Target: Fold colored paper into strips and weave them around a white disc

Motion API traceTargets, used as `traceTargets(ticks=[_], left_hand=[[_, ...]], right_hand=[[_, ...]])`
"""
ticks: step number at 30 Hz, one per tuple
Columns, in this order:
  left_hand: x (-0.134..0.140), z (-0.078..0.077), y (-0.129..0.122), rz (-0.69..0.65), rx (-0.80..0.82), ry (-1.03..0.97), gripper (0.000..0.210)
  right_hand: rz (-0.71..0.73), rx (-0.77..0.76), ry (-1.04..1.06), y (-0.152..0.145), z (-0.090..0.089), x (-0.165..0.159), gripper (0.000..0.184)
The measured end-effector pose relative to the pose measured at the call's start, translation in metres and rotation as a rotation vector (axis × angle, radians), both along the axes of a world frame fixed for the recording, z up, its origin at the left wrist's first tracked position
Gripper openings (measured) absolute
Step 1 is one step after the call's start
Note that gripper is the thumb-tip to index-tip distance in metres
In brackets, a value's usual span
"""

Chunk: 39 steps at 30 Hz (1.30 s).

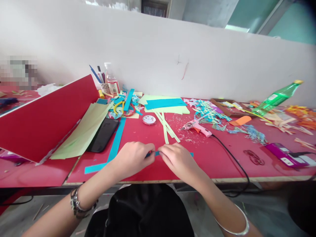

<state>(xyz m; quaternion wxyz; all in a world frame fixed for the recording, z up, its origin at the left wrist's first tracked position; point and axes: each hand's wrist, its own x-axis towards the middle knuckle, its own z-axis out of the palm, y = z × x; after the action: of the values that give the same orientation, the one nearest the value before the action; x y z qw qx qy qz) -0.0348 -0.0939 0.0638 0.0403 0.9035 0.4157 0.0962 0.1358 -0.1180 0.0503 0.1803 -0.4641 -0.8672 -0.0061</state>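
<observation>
Your gaps opened near eleven and at three o'clock.
From your left hand [134,159] and right hand [181,159], bare tabletop [133,130] gave passage near eleven, between the phone [105,135] at ten and the round disc [149,119] at twelve; pale strips [164,129] obstructed one, the glue gun [199,127] two, its cord [227,150] limiting three.

- No words, brand or number legible anywhere.
- Clear bottle [110,75]: red-and-white label [114,87], print too small to make out.
- Green bottle [281,95]: pale label [272,97], lettering unreadable.
- Round white disc [149,119]: small dark marks on its face, indistinct.
</observation>
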Motion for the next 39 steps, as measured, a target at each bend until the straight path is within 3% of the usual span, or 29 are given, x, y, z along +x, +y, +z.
traceTargets(ticks=[3,7,12,21,26,30,33,36,39], left_hand=[[-0.001,0.001,0.002,-0.054,-0.066,-0.04,0.022],[-0.002,0.004,0.004,-0.142,-0.322,-0.117,0.031],[-0.002,0.006,0.0,-0.164,-0.579,-0.215,0.032],[-0.015,0.006,0.002,-0.112,-0.758,-0.26,0.03],[-0.039,0.011,0.005,-0.059,-0.737,-0.258,0.033],[-0.047,0.014,0.007,-0.006,-0.642,-0.213,0.033],[-0.041,0.017,0.007,-0.061,-0.579,-0.161,0.032],[-0.028,0.018,0.006,-0.135,-0.499,-0.123,0.033],[-0.016,0.013,0.004,-0.175,-0.277,-0.048,0.021]], right_hand=[[0.015,-0.061,0.019,0.0,0.002,-0.001,0.018],[0.046,-0.146,0.062,-0.001,0.003,0.002,0.015],[0.024,-0.104,0.042,0.0,0.0,0.002,0.012],[0.054,-0.121,0.062,0.005,-0.006,0.016,0.012],[-0.047,-0.148,0.053,0.009,-0.015,0.054,0.015],[-0.22,0.025,0.167,0.013,-0.014,0.067,0.015],[-0.094,0.067,0.278,0.01,-0.004,0.046,0.011],[0.098,-0.022,0.146,0.004,0.008,0.016,0.012],[0.14,-0.154,0.095,0.0,0.011,-0.001,0.019]])
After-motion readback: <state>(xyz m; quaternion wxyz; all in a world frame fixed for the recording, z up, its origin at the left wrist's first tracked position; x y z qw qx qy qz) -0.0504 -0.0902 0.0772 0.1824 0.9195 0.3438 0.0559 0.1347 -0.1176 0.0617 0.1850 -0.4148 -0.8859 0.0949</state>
